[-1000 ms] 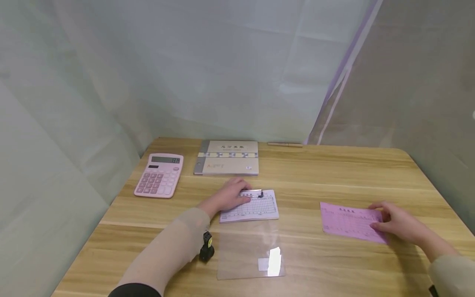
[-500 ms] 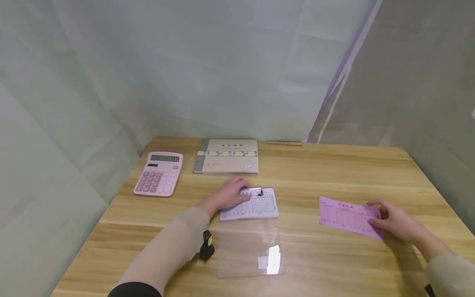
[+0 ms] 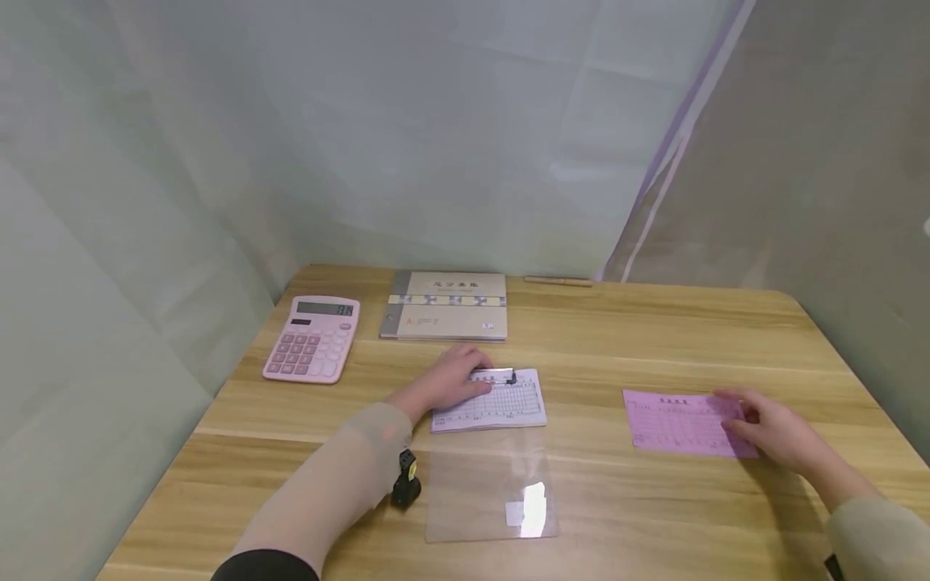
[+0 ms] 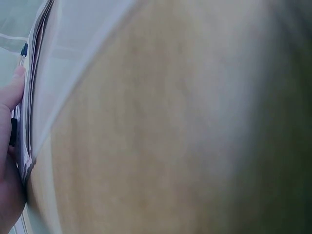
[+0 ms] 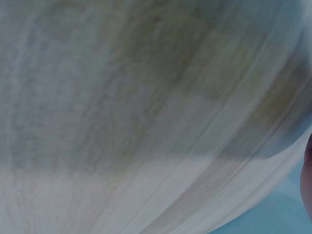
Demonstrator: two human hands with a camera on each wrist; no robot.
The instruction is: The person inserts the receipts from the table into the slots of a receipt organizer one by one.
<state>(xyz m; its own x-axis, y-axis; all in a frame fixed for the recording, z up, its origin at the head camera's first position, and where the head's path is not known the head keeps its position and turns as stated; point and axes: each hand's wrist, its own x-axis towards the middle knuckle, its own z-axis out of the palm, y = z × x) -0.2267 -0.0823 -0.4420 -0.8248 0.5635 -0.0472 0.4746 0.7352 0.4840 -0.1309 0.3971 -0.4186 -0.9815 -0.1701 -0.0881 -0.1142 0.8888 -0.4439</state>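
My left hand [image 3: 452, 381] rests over the left top part of a clear clipboard [image 3: 479, 492] holding a stack of white printed forms [image 3: 508, 407]. Its thumb lies on the near side of the metal clip [image 3: 501, 370], the fingers on the far side. In the left wrist view the thumb [image 4: 14, 90] shows along the clip, beside the stack's edge [image 4: 35, 73]. To the right, my right hand [image 3: 781, 432] pinches the right end of a pink printed form [image 3: 679, 424], thumb over its face. The right wrist view shows only a bit of that hand [image 5: 307, 183] at its edge.
A pink calculator [image 3: 312, 339] lies at the left. Behind the clipboard is a beige account book [image 3: 450, 305], with a pen [image 3: 558, 282] by the table's far edge. Pale sheeting [image 3: 436, 137] hangs behind the wooden table [image 3: 654, 339].
The pink form has swung a little and now lies straighter, its lower edge nearer level. My right hand has shifted slightly left, while the left hand has stayed on the clipboard.
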